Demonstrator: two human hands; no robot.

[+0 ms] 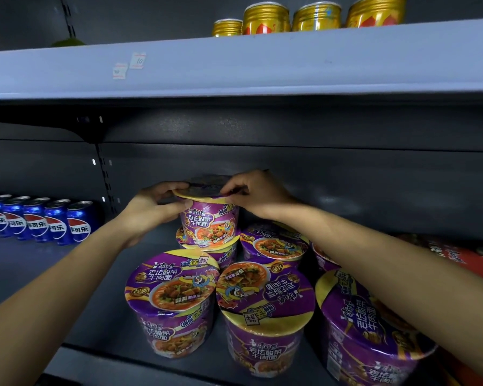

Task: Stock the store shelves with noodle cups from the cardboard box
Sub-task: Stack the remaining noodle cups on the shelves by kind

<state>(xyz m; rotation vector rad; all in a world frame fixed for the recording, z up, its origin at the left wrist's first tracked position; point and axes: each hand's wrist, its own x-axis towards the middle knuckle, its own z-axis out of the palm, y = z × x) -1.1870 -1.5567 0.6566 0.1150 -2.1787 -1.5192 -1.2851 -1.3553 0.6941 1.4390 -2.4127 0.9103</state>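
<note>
Fingers (173, 188): curled round rim of top noodle cup (210, 222), gripped by left hand (154, 205) and right hand (258, 196). Stacked on lower cup (229, 256). Pepsi cans (39, 222) left of it.

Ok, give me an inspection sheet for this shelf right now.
Surface: dark shelf, partly stocked.
Job's things: purple noodle cups in rows; top cup stacked on a back one; cardboard box not in view.
Clutter: blue cola cans at left, red packs at right.
Hands: left hand and right hand both grip the top cup's rim.
Cables: nothing seen.
Surroundings: gold cans and price stickers on the upper shelf.
</note>
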